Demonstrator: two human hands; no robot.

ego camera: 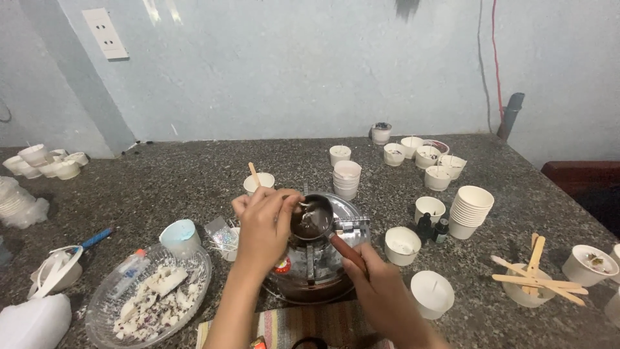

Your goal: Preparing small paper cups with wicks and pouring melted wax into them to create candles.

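Note:
My right hand [381, 284] grips the brown handle [347, 251] of a small metal melting pot [311, 217] that sits on a round metal burner [316, 265]. Dark liquid fills the little pot. My left hand [263, 223] hovers at the pot's left rim, fingers pinched together over it; I cannot tell what they pinch. Just behind my left hand stands a white paper cup [259, 182] with a wooden stick in it.
A glass plate [103, 307] of white wax chunks lies at front left, beside a pale blue cup [180, 236]. White cups with wicks [431, 294] and stacked cups [470, 210] stand to the right, with small dark bottles [431, 227] and wooden sticks [539, 274] on a cup.

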